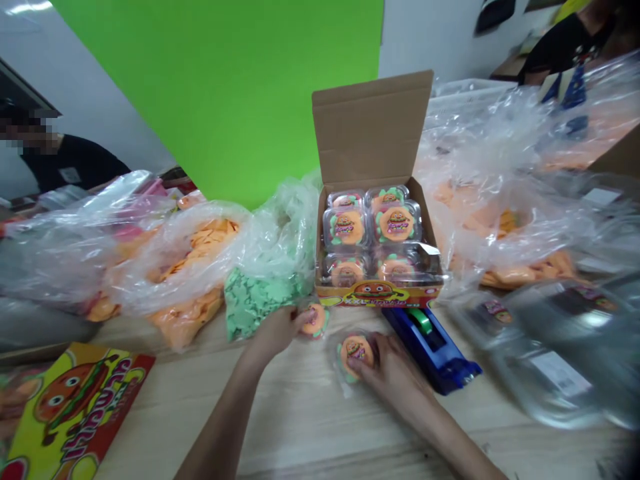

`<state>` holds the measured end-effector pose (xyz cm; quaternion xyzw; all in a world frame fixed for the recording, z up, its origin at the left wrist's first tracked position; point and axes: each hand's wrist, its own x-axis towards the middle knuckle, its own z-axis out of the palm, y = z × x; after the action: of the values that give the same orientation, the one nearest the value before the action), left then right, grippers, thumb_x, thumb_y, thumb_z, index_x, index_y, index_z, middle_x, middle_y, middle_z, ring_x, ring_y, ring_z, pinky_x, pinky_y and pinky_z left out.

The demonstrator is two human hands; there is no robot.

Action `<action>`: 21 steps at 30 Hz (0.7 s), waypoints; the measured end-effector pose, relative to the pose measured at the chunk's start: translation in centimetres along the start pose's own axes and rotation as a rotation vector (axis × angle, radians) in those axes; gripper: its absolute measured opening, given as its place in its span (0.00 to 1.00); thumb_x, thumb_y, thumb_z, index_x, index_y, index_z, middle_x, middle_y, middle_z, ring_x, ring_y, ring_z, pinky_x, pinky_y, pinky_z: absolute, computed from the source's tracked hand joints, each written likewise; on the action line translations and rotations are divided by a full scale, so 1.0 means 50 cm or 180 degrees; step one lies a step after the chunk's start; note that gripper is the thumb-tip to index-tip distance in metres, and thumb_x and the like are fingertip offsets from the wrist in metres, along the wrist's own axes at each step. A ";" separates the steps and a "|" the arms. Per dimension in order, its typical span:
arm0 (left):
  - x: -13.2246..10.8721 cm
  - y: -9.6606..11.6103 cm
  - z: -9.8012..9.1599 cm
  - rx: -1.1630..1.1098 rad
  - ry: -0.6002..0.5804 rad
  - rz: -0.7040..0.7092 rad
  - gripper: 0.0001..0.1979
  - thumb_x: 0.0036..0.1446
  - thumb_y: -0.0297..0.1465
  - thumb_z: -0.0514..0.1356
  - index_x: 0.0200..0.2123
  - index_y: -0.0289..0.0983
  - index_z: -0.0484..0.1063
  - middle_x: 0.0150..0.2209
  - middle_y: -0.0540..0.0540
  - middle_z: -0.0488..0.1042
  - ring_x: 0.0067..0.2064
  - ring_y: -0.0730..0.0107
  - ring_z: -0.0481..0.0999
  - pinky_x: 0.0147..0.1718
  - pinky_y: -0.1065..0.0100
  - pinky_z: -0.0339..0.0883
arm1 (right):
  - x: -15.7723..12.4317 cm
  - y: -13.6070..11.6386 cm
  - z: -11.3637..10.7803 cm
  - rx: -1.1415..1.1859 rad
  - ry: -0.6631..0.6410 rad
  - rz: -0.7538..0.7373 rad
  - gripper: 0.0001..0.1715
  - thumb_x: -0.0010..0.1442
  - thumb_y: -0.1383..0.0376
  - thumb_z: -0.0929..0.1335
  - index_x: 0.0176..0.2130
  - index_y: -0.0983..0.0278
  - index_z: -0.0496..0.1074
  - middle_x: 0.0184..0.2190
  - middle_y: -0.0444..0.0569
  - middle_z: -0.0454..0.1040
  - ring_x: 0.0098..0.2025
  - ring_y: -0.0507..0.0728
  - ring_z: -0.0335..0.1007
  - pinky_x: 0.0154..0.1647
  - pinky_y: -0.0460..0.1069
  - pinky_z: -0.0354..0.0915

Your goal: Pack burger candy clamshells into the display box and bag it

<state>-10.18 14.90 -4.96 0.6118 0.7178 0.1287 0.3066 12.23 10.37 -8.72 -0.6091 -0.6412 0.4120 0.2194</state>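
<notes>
My right hand (387, 363) is closed on a small clear plastic pack (355, 353) with an orange and green burger-shaped piece inside, low over the wooden table. To its left, my left hand (286, 325) has its fingers on the edge of another burger pack (316, 321), just below the display box. That cardboard display box (377, 295) stands with its lid up and holds several similar packs (346, 228) in stacked rows. A blue tape dispenser (435, 350) with green tape lies right of my right hand.
Bags of orange pieces (200, 267) and green pieces (250, 300) stand on the left. A printed burger box (75, 407) sits front left. Clear plastic containers (545, 353) fill the right side. A green panel (240, 87) rises behind; two people are in the background.
</notes>
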 end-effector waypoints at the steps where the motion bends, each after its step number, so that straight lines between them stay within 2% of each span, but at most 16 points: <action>1: 0.004 -0.004 0.016 -0.0159 -0.0037 0.0025 0.17 0.49 0.45 0.57 0.19 0.37 0.62 0.18 0.54 0.62 0.22 0.71 0.62 0.24 0.69 0.53 | 0.003 -0.001 0.007 0.0172 -0.0048 0.0012 0.20 0.49 0.56 0.68 0.38 0.66 0.66 0.37 0.57 0.72 0.42 0.66 0.69 0.43 0.59 0.64; 4: 0.002 -0.001 0.044 -0.0720 -0.0016 0.0152 0.18 0.44 0.46 0.59 0.26 0.38 0.59 0.24 0.55 0.61 0.28 0.71 0.63 0.28 0.70 0.57 | 0.000 0.003 0.023 0.0758 -0.0172 -0.0007 0.18 0.48 0.59 0.68 0.36 0.62 0.59 0.32 0.49 0.71 0.35 0.59 0.71 0.36 0.52 0.67; 7: -0.031 0.002 0.039 -0.1225 -0.0036 0.0160 0.19 0.44 0.44 0.59 0.31 0.38 0.56 0.28 0.54 0.61 0.32 0.71 0.65 0.32 0.68 0.61 | -0.023 0.006 0.012 0.1295 -0.0343 -0.0077 0.15 0.51 0.58 0.66 0.35 0.60 0.56 0.30 0.46 0.71 0.33 0.56 0.72 0.34 0.50 0.68; 10: -0.085 0.002 0.006 -0.1662 -0.0225 0.0130 0.19 0.50 0.41 0.56 0.41 0.38 0.55 0.35 0.49 0.67 0.38 0.68 0.70 0.38 0.65 0.65 | -0.053 -0.007 -0.030 0.1731 -0.0648 -0.0121 0.17 0.54 0.57 0.65 0.42 0.61 0.59 0.38 0.49 0.74 0.40 0.57 0.73 0.41 0.52 0.68; 14: -0.149 0.018 -0.048 -0.2212 -0.0343 0.0205 0.32 0.52 0.37 0.57 0.58 0.44 0.45 0.42 0.47 0.69 0.44 0.66 0.71 0.44 0.62 0.65 | -0.078 -0.039 -0.090 0.2566 -0.1033 -0.0152 0.23 0.56 0.60 0.68 0.51 0.57 0.62 0.50 0.49 0.71 0.52 0.58 0.67 0.53 0.53 0.62; 17: -0.173 0.045 -0.073 -0.2461 -0.0415 0.0461 0.37 0.53 0.35 0.58 0.61 0.50 0.41 0.40 0.49 0.71 0.43 0.66 0.72 0.45 0.61 0.65 | -0.087 -0.059 -0.116 0.2861 -0.1060 -0.0221 0.24 0.55 0.60 0.69 0.52 0.54 0.64 0.52 0.47 0.70 0.54 0.58 0.66 0.53 0.53 0.62; 21: -0.158 0.090 -0.095 -0.2562 -0.0035 0.0870 0.32 0.54 0.33 0.59 0.59 0.50 0.48 0.41 0.49 0.73 0.41 0.68 0.73 0.41 0.65 0.68 | -0.094 -0.068 -0.157 0.2828 -0.0871 -0.0414 0.24 0.54 0.61 0.70 0.51 0.51 0.64 0.50 0.45 0.72 0.51 0.56 0.68 0.50 0.51 0.66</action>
<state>-8.94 9.25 3.50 0.5334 0.5209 0.4348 0.5050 17.09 8.18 -0.56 -0.3549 -0.4626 0.7085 0.3977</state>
